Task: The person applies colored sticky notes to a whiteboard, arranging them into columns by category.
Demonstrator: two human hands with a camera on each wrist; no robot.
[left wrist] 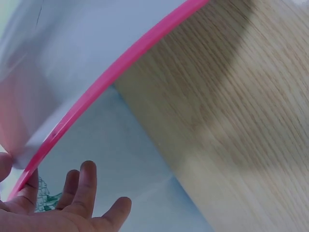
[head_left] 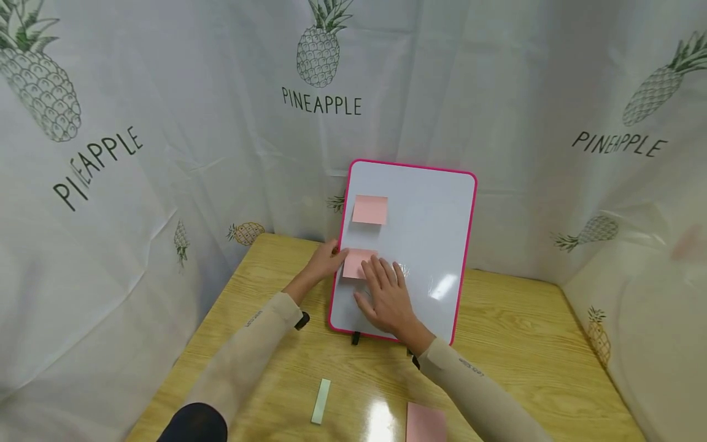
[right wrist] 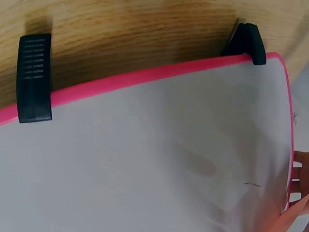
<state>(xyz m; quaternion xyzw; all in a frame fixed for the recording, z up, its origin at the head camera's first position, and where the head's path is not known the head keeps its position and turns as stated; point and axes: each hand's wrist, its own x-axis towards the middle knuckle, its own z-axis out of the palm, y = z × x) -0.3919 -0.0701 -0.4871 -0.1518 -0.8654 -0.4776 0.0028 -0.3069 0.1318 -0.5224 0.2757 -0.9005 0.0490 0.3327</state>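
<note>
A whiteboard [head_left: 425, 227] with a pink frame leans upright on the table, a pink sticky note [head_left: 370, 210] on its upper left. Below that, a second pink sticky note [head_left: 355, 264] lies against the board near the left edge. My left hand [head_left: 323, 263] pinches the board's left edge, thumb in front and index finger behind; the other fingers are spread in the left wrist view. Flat over the lower note's right side, my right hand [head_left: 389, 301] rests with straight fingers. The right wrist view does not show this hand, only the board's lower part and the note's corner [right wrist: 289, 217].
Black stand clips [right wrist: 34, 77] hold the board's bottom edge. A pale green strip [head_left: 321, 401] and a pink sticky pad [head_left: 425, 423] lie on the wooden table [head_left: 513, 344] nearer to me. White pineapple-print curtain [head_left: 221, 123] surrounds the table's back and sides.
</note>
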